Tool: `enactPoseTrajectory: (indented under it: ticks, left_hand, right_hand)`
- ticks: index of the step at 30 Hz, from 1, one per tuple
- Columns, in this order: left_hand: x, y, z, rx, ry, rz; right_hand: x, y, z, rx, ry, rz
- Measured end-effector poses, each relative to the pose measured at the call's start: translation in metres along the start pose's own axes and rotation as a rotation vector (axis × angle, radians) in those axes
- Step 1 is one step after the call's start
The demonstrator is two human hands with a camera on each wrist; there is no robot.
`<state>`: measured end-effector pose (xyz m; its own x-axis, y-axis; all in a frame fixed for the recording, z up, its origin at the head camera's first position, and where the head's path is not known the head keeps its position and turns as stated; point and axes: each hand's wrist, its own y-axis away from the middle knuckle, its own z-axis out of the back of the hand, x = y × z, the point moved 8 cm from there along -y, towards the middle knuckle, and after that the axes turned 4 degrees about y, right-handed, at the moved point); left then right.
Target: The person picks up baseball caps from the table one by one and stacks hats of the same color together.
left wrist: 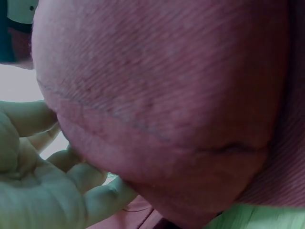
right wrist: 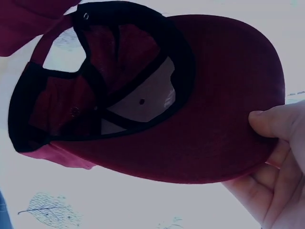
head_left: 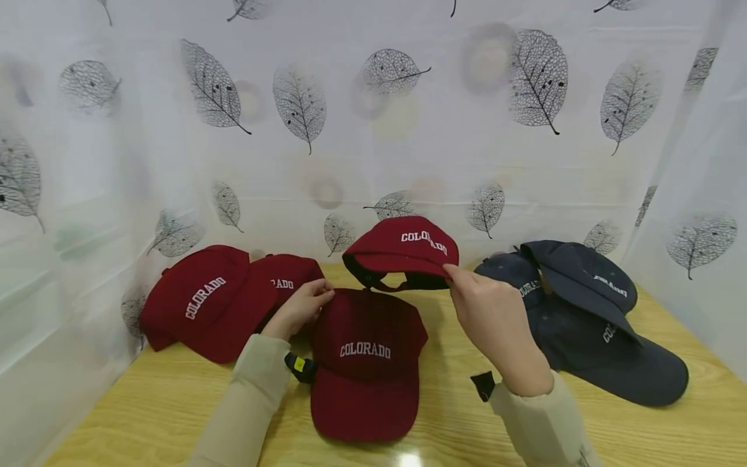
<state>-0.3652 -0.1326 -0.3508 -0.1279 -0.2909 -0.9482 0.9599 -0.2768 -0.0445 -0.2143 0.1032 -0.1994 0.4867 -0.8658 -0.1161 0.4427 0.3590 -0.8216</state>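
Note:
In the head view, a dark red cap (head_left: pixel 403 250) marked COLORADO is up behind the middle cap, its underside and back strap showing. My right hand (head_left: pixel 493 308) pinches its brim, thumb on the underside (right wrist: pixel 214 109) in the right wrist view. A second red cap (head_left: pixel 364 324) is in the middle, its brim pointing toward me. At that cap's upper left edge, my left hand (head_left: pixel 300 308) grips it with thumb and fingers. Close up, the left wrist view shows its ribbed crown (left wrist: pixel 157 95) beside the fingers (left wrist: pixel 102 202), partly hiding the fingertips.
Two more red caps, one in front (head_left: pixel 204 298) and one partly hidden (head_left: pixel 294 275), lie at the left of the wooden table (head_left: pixel 146 415). Several navy caps (head_left: pixel 589 324) are piled at the right. A leaf-print curtain (head_left: pixel 350 155) hangs behind and at both sides.

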Motion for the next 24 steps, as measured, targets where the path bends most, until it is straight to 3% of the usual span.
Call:
enactPoseTrajectory:
  ticks: [8,16,24]
  left_hand:
    - [0.004,-0.003,0.002,-0.03,-0.006,0.035]
    - [0.011,0.002,0.005,0.048,0.04,0.133]
    - [0.012,0.008,0.005,0.103,0.074,0.14]
  right_hand:
    - [0.007,-0.003,0.026,-0.026,-0.001,0.007]
    - [0.022,-0.001,0.05,-0.069,-0.032,0.039]
    - [0.04,0.001,0.056,-0.077,-0.086,0.11]
